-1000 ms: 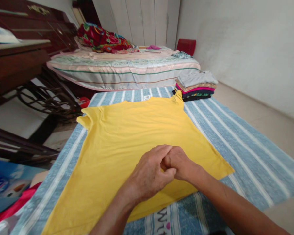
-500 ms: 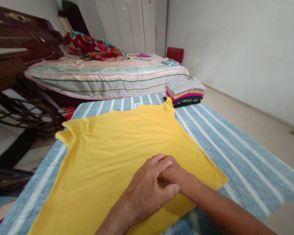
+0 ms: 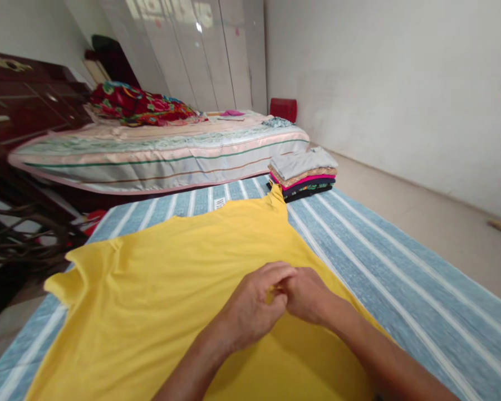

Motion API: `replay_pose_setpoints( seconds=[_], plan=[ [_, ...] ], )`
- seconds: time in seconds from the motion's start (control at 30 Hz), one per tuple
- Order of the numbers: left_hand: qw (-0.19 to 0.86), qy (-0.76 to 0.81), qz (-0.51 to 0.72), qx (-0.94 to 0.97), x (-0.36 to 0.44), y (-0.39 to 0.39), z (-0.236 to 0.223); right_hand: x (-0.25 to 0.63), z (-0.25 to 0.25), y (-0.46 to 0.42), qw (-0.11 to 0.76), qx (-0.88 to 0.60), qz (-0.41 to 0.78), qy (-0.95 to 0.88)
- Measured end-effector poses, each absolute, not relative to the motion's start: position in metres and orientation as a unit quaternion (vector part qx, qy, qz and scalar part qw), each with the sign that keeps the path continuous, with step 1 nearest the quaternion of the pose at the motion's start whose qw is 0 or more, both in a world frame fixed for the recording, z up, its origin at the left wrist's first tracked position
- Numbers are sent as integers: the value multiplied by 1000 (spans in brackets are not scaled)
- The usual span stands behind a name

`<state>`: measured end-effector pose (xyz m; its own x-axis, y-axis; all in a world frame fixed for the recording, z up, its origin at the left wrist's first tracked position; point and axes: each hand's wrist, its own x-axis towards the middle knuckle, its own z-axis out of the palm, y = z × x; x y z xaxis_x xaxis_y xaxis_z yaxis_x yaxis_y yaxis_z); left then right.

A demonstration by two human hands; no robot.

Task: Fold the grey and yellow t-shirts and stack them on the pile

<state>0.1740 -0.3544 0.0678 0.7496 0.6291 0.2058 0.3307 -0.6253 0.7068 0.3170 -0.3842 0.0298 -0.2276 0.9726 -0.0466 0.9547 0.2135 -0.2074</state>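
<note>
I see the fingers (image 3: 280, 269) of the left hand (image 3: 248, 309) half curled, meeting the right hand (image 3: 307, 296), its own mostly hidden; I cannot tell whether either grips anything; below, the yellow shirt (image 3: 158, 289) lies spread on striped cloth (image 3: 384, 267), near folded clothes (image 3: 304, 170).

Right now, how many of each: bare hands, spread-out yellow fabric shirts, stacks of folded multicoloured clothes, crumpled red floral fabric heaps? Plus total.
Bare hands: 2, the left hand and the right hand
Spread-out yellow fabric shirt: 1
Stack of folded multicoloured clothes: 1
Crumpled red floral fabric heap: 1
Total: 5
</note>
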Motion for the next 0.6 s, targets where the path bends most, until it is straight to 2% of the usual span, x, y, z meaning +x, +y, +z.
replay_pose_setpoints(
  seconds=[0.1,0.2,0.37,0.6],
  plan=[
    [238,302,204,900,202,-331,47,354,27,-364,44,-750,69,-657],
    [152,317,150,924,233,-312,25,390,21,-347,44,-817,82,-570],
    [74,401,94,908,268,-297,-6,411,10,-330,77,-818,125,-557],
    [-10,472,46,880,270,-297,-39,405,-5,-319,98,-810,171,-553]
  ],
)
